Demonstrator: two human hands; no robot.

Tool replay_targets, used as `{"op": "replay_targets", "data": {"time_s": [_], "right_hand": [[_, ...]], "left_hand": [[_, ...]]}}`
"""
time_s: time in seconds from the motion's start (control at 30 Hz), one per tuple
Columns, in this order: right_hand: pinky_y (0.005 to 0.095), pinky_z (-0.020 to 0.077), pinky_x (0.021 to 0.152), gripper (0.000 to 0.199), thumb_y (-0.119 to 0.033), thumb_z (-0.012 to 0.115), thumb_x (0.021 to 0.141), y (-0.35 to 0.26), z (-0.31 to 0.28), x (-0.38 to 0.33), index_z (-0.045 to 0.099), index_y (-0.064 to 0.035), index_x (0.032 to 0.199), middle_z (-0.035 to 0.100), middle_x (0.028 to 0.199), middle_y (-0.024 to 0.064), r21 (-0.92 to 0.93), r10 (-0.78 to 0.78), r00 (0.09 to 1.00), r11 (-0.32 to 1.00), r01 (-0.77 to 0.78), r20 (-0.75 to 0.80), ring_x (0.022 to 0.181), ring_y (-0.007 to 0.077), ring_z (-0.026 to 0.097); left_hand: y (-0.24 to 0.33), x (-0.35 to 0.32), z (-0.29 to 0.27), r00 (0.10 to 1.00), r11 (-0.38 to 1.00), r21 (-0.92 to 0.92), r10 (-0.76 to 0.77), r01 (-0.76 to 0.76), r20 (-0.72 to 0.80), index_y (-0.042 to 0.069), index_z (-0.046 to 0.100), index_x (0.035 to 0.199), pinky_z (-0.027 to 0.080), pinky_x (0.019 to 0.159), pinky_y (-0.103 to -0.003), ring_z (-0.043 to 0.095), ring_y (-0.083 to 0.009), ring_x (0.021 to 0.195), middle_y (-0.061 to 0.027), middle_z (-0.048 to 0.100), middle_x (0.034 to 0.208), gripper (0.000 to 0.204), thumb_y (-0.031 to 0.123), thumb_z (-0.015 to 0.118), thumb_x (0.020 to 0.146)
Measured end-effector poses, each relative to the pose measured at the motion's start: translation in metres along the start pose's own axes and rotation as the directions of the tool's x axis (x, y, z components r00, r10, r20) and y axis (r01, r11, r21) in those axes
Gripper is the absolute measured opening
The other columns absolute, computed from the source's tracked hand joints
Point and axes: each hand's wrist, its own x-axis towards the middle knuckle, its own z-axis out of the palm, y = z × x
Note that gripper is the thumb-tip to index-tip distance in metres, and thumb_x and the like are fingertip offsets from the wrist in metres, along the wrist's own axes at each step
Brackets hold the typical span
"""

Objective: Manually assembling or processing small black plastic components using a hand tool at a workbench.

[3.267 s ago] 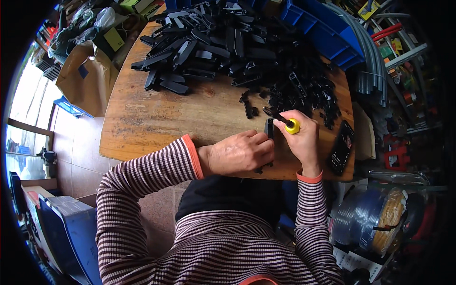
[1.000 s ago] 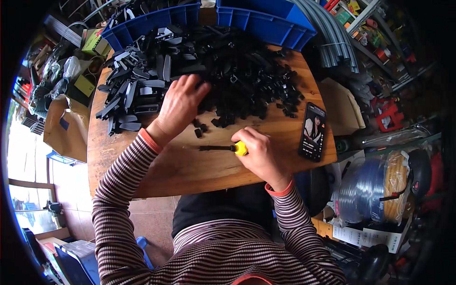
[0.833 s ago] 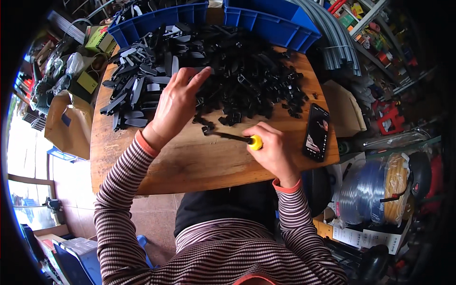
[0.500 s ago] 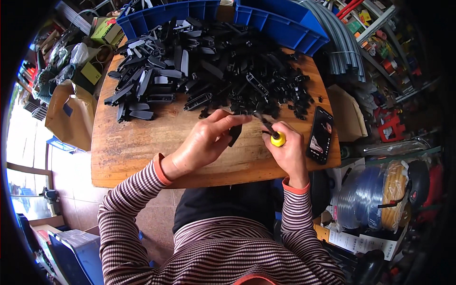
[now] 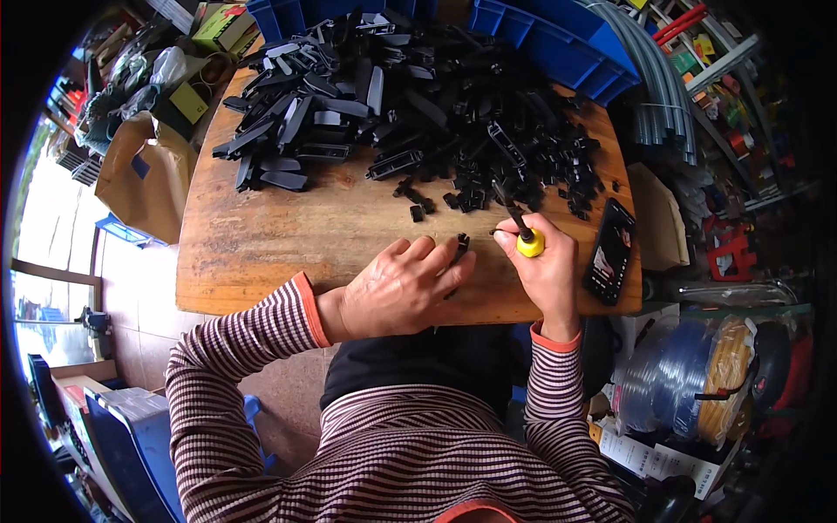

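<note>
Near the front edge of the wooden table, my left hand is curled, back upward, around a black plastic part. Only the part's end shows beside the index finger; the fingers cover the rest. To the right, my right hand is closed around a yellow-and-black screwdriver-like tool. The tool's dark end points up and away toward the pile. A small dark sliver shows by the right thumb tip; I cannot tell what it is. The two hands are apart. Beyond them lies a large heap of black plastic parts.
Several small black pieces lie loose at the heap's near edge. A phone rests at the table's right edge. Blue bins stand at the back. Left of the table is a paper bag; grey hoses hang at the right.
My left hand has come nearer the table's front edge and rolled over, lowering the black part. My right hand still holds the tool, now farther from the heap. The whole view has shifted slightly.
</note>
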Motion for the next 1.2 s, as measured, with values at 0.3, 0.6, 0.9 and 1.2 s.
{"op": "replay_targets", "data": {"time_s": [0.3,0.6,0.9,1.2], "right_hand": [[0.0310,0.0507,0.061,0.015,-0.001,0.072,0.078,-0.015,0.044,-0.001,0.064,-0.0020,0.091,0.068,0.076,0.0098,-0.149,-0.071,0.994,0.985,0.082,0.079,0.069,0.0260,0.067],[0.0353,0.0524,0.066,0.022,0.005,0.069,0.072,-0.012,0.064,0.001,0.063,-0.0040,0.091,0.068,0.085,0.0117,-0.205,-0.139,0.988,0.967,0.151,0.071,0.077,0.0302,0.067],[0.0366,0.0527,0.068,0.027,0.009,0.066,0.068,-0.013,0.070,-0.003,0.062,-0.0027,0.092,0.067,0.086,0.0117,-0.327,-0.253,0.959,0.902,0.283,0.132,0.078,0.0318,0.066],[0.0355,0.0526,0.066,0.023,0.009,0.064,0.071,-0.018,0.062,0.006,0.062,-0.0020,0.092,0.066,0.084,0.0110,-0.333,-0.302,0.907,0.857,0.394,0.294,0.076,0.0280,0.067]], "left_hand": [[-0.024,-0.020,0.007,0.953,0.940,0.158,0.303,-0.301,0.018,-0.001,0.057,0.119,0.054,0.075,-0.030,0.059,-0.0219,0.093,-0.0149,0.057,0.116,0.047,0.019,0.060,0.076],[-0.034,-0.034,0.015,0.955,0.949,0.116,0.295,-0.295,0.016,-0.002,0.059,0.112,0.055,0.067,-0.025,0.058,-0.0182,0.089,-0.0136,0.056,0.108,0.040,0.016,0.058,0.076],[-0.036,-0.038,0.018,0.947,0.936,0.150,0.320,-0.318,0.007,-0.001,0.060,0.107,0.056,0.074,-0.027,0.060,-0.0184,0.090,-0.0099,0.056,0.103,0.035,0.014,0.058,0.076],[-0.033,-0.040,0.019,0.971,0.967,0.090,0.237,-0.238,0.021,0.004,0.062,0.092,0.053,0.077,-0.026,0.058,-0.0151,0.093,-0.0037,0.055,0.092,0.019,0.013,0.057,0.077]]}}
